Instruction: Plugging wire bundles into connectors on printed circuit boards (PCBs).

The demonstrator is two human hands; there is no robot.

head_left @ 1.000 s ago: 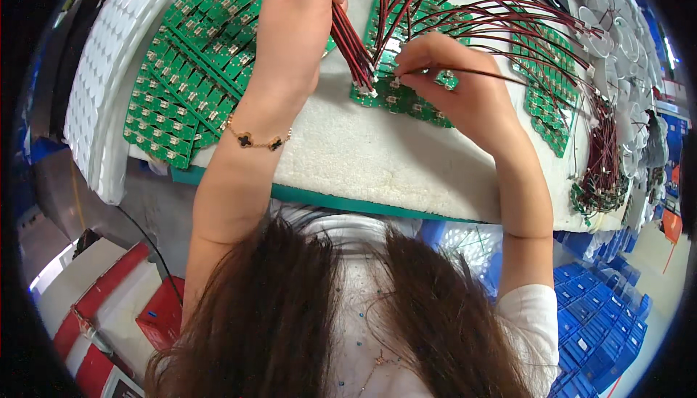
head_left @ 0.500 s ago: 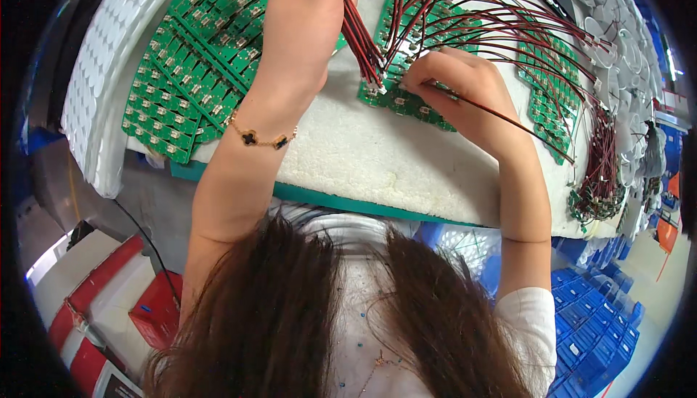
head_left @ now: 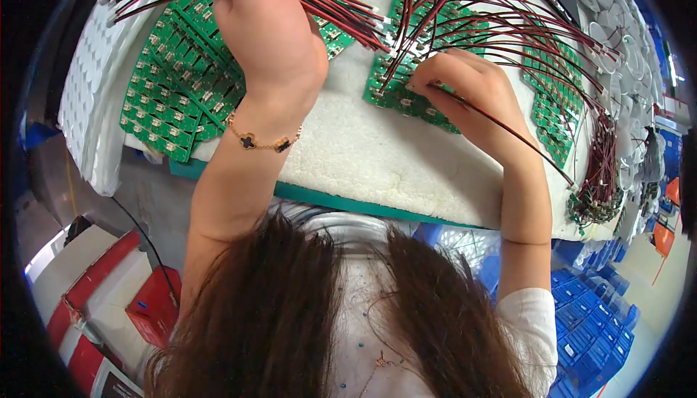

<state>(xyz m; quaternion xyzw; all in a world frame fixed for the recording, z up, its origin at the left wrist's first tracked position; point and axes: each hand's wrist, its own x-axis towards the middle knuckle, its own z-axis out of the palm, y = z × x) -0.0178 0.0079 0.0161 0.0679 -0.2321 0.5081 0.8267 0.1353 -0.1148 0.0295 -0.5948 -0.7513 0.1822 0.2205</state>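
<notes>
Left hand (head_left: 268,38) has fingers clamped round the wire bundle (head_left: 337,7); right hand (head_left: 465,87) pinches a single lead (head_left: 508,130) over the green board panel (head_left: 396,95). Looks light, floppy; grip close behind the plug, probably fragile.

I worked in an electronics assembly workshop, identified by flat green circuit-board panels (head_left: 163,111), thin white-tipped red-and-black wires (head_left: 341,11), and stacked blue plastic bins (head_left: 584,332).
</notes>
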